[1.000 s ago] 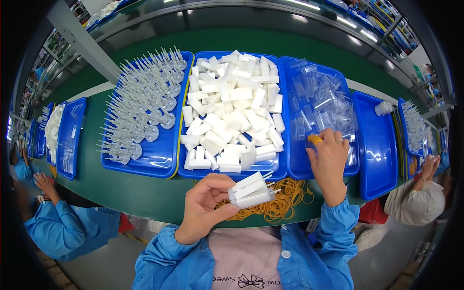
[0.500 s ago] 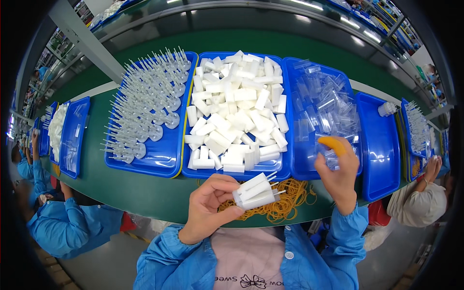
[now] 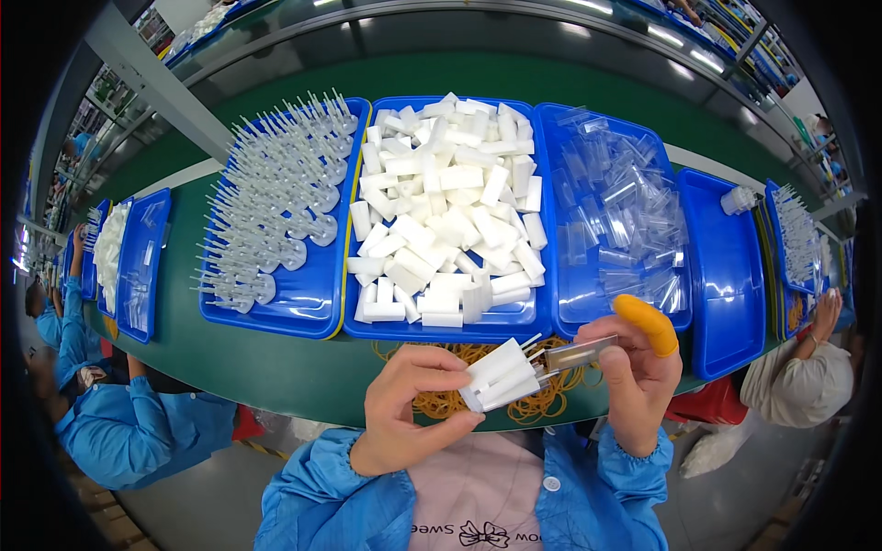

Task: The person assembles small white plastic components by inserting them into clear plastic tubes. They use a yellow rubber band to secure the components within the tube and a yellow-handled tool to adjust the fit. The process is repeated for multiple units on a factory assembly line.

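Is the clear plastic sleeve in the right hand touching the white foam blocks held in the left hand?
Cannot tell. In the head view, the clear plastic sleeve reaches the white foam blocks, but thin prongs lie between them, hiding any contact.

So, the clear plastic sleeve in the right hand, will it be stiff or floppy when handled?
Probably thin and flexible: the clear sleeve looks flat and see-through. Likely very light, since the right hand holds it by fingertips alone. Possibly slippery; an orange finger cot covers one finger.
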Motion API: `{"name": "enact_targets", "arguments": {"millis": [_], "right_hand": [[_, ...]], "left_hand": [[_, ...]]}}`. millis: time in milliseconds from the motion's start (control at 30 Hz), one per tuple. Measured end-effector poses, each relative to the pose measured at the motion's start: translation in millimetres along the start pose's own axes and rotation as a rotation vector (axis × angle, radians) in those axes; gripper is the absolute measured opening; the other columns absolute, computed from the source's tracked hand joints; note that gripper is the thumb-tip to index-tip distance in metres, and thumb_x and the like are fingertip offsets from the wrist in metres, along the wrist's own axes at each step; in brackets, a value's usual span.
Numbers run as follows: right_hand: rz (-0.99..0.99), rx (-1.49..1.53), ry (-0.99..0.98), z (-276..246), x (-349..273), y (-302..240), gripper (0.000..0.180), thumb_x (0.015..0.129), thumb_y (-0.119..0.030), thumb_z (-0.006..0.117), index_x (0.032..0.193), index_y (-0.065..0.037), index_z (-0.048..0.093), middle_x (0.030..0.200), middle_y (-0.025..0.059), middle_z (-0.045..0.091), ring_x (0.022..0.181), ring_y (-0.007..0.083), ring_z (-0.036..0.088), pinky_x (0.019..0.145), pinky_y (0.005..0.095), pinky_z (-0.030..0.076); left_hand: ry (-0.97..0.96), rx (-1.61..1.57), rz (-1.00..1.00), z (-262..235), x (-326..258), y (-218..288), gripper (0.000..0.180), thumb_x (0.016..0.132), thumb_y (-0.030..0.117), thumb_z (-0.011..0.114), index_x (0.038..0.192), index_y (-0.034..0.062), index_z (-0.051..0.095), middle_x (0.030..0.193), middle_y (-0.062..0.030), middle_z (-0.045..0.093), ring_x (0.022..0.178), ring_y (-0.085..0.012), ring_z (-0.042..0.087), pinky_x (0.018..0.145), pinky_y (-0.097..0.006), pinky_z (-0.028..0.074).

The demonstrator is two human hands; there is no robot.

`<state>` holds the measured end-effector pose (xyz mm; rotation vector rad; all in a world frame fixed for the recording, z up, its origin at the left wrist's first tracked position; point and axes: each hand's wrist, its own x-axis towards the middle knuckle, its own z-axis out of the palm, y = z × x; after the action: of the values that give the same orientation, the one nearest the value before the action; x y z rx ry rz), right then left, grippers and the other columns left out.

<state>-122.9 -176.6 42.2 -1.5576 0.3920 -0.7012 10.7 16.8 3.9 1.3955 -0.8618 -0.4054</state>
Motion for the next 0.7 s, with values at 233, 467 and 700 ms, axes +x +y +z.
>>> {"name": "enact_targets", "arguments": {"millis": [233,467,700], "right_hand": [[0.041,-0.015,-0.027,-4.9,7.4,-6.2,0.044,0.084,0.003,0.055,0.127,0.004,0.044,0.099,0.0151,0.065,0.089,0.0181,0.063,0.083,0.0304,0.049],[0.121,0.018,-0.087,1.4,8.8,-9.1,0.046,0.082,0.006,0.055,0.127,0.006,0.044,0.097,0.0150,0.065,0.088,0.0182,0.063,0.082,0.0305,0.050],[0.006,-0.072,-0.098,3.8,11.9,-9.6,0.042,0.083,0.005,0.055,0.124,0.006,0.047,0.097,0.0143,0.066,0.089,0.0182,0.064,0.082,0.0300,0.050]], "left_hand": [[-0.019,0.145,0.127,2.8,2.9,5.7,0.036,0.064,0.001,0.080,0.098,0.0017,0.066,0.103,-0.0132,0.059,0.089,-0.0206,0.061,0.072,-0.028,0.051],[-0.099,0.316,0.130,3.7,13.2,20.5,0.044,0.064,0.002,0.079,0.105,0.0004,0.064,0.102,-0.0134,0.058,0.088,-0.0213,0.060,0.072,-0.029,0.050],[-0.236,0.417,0.139,2.5,19.1,22.7,0.051,0.062,0.002,0.075,0.113,0.0049,0.066,0.097,-0.0102,0.056,0.085,-0.0218,0.058,0.071,-0.030,0.049]]}}
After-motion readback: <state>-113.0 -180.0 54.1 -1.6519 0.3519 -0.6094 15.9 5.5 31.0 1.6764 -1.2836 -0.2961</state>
